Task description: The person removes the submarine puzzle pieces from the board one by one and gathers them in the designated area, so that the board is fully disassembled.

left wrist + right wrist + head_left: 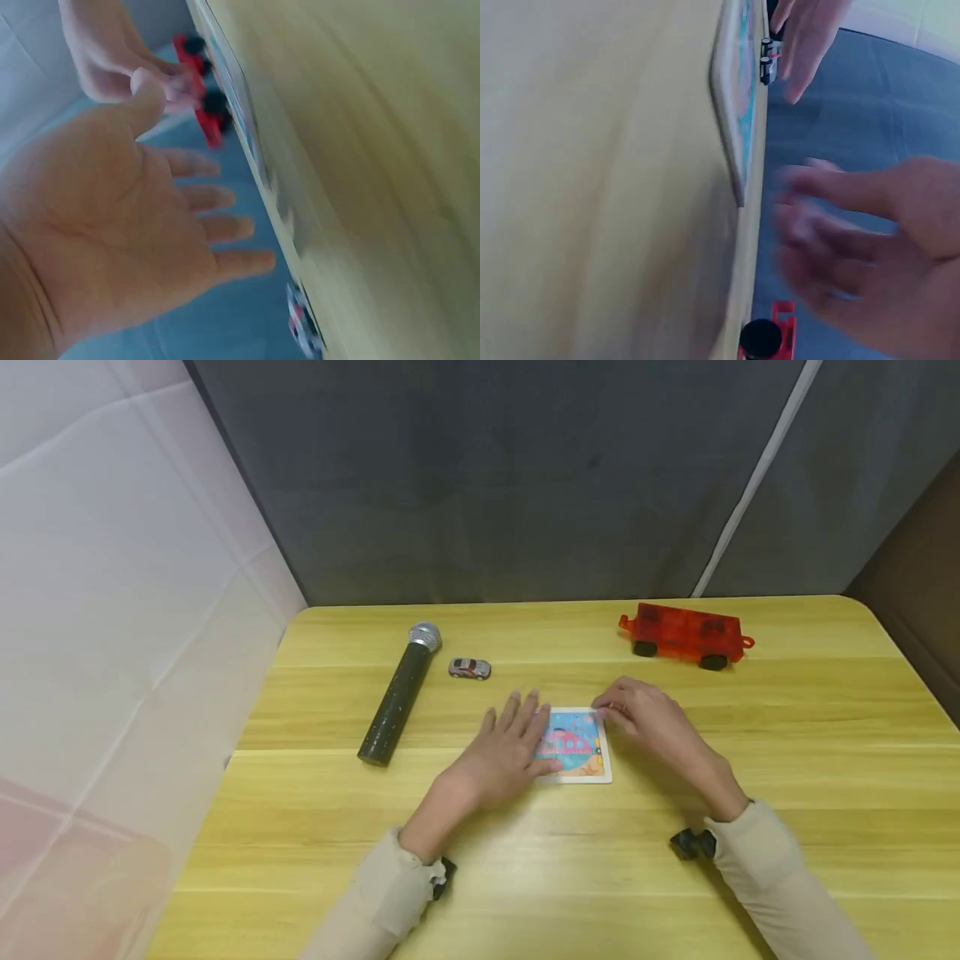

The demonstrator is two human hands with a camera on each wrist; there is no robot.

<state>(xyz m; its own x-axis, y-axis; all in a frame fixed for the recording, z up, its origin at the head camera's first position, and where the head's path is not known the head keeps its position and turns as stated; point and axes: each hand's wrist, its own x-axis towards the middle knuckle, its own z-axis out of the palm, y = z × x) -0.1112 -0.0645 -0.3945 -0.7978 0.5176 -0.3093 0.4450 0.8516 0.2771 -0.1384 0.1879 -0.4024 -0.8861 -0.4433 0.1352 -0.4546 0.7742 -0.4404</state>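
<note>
A flat picture puzzle board [570, 743] with a white border and a pink submarine picture lies on the table. In the head view my left hand [506, 752] overlaps its left side, fingers spread and straight. The left wrist view shows that palm [112, 217] with its fingers extended above the tabletop. My right hand [652, 718] is at the board's upper right corner, fingers curled and thumb close to the index finger. In the right wrist view the right hand [862, 240] is blurred, raised beside the board, with no object visible in its fingers.
A black microphone [397, 702] with a silver head lies to the left on the wooden table [570, 877]. Near its head stands a small silver toy car [469, 668]. A red toy wagon [682, 635] with black wheels stands at the back right. Grey panels [487, 485] rise behind.
</note>
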